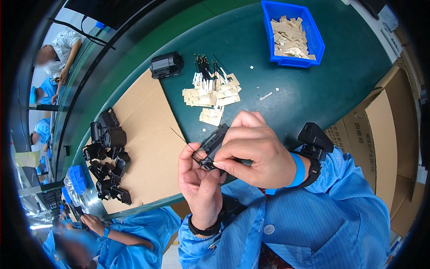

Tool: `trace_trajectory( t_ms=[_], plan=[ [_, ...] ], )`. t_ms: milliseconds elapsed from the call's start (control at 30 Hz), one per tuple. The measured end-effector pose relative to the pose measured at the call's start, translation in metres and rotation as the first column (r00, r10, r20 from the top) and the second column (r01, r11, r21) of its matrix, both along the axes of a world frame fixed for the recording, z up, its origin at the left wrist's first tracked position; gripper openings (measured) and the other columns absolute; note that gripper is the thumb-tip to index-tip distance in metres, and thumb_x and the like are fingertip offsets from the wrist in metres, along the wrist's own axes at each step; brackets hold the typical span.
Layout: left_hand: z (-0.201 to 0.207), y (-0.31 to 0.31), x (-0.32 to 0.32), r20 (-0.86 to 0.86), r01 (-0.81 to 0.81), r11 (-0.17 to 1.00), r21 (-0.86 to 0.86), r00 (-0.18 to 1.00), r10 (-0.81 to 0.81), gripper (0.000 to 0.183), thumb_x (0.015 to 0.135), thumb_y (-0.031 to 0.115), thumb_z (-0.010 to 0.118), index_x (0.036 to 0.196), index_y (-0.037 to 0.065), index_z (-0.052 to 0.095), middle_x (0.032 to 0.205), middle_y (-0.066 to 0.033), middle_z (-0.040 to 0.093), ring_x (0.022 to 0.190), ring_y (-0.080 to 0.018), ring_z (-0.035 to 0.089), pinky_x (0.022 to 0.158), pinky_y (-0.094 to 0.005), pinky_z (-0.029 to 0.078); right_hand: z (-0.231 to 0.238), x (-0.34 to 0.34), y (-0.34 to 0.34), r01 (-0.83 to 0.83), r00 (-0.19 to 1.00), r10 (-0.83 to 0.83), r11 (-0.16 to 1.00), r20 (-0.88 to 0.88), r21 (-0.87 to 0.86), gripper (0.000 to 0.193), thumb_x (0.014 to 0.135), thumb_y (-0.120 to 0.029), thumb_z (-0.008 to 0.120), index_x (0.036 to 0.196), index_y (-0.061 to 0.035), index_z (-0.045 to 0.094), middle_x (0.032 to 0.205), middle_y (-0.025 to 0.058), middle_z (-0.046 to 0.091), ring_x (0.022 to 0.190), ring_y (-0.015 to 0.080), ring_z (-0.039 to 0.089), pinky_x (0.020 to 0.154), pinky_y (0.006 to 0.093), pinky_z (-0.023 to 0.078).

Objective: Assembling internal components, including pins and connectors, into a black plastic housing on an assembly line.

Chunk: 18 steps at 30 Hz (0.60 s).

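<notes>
A black plastic housing (213, 142) is held in front of my chest, tilted. My left hand (200, 190) is closed around its near left end, thumb below and fingers behind. My right hand (255, 154) comes over it from the right, with thumb and forefinger pinched together at the housing's lower edge. A thin black cable (177, 133) sticks out beyond the left fingertips and loops down toward the pinch. A short pale line shows at the right fingertips, probably part of the cable. The far side of the housing is hidden.
Beyond my hands lie flat beige antenna stickers with black cables (210, 94). A blue bin (293, 60) holds beige pieces. A black housing (166, 65) stands near a cardboard sheet (150, 116) bearing several black parts (109, 152). Right: an open carton (376, 134). Left: a co-worker's blue sleeve (139, 233).
</notes>
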<state>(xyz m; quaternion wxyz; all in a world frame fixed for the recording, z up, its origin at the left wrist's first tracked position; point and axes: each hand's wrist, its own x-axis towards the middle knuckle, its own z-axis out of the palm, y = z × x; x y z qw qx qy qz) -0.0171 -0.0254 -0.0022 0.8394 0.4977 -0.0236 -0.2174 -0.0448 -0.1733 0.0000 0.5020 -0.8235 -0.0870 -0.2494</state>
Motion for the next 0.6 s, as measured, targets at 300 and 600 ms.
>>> trace_trajectory(
  t_ms=[300,600],
  plan=[
    [-0.004,-0.002,0.002,0.062,0.046,0.998,-0.038,0.997,-0.043,0.050,0.075,-0.008,0.055,0.121,-0.001,0.037,0.098,-0.0035,0.048,0.077,-0.0071,0.052,0.056,-0.0168,0.044,0.002,0.000,-0.007,0.022,0.998,-0.019,0.999,0.063,-0.049,0.012,0.067,-0.009,0.069,0.078,-0.0099,0.066,0.070,-0.0009,0.057,0.068,0.0181,0.047,0.066,0.0309,0.035],
    [-0.003,-0.001,0.002,0.077,0.053,0.998,-0.035,0.996,-0.050,0.050,0.077,0.001,0.061,0.121,0.000,0.038,0.097,-0.0040,0.049,0.076,-0.0078,0.052,0.053,-0.0187,0.044,0.002,0.001,-0.022,-0.023,0.994,0.046,0.975,-0.101,0.220,0.031,0.078,-0.013,0.062,0.102,0.0053,0.057,0.099,0.0171,0.057,0.093,0.0301,0.057,0.077,0.0335,0.046]
  ],
)
